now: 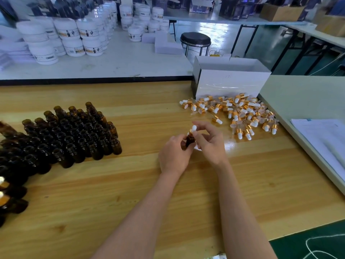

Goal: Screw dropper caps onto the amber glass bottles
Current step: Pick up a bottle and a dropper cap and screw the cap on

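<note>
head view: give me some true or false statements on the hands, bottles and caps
1. The left hand holds an amber bottle. True.
2. The right hand pinches the dropper cap on top of that bottle. True.
3. The loose dropper caps lie left of the open bottles. False: they lie to the right, in front of the white box.
4. Every bottle in the group on the left wears a cap. False: nearly all stand open-mouthed; only the capped bottles at the far left edge show white bulbs.
</note>
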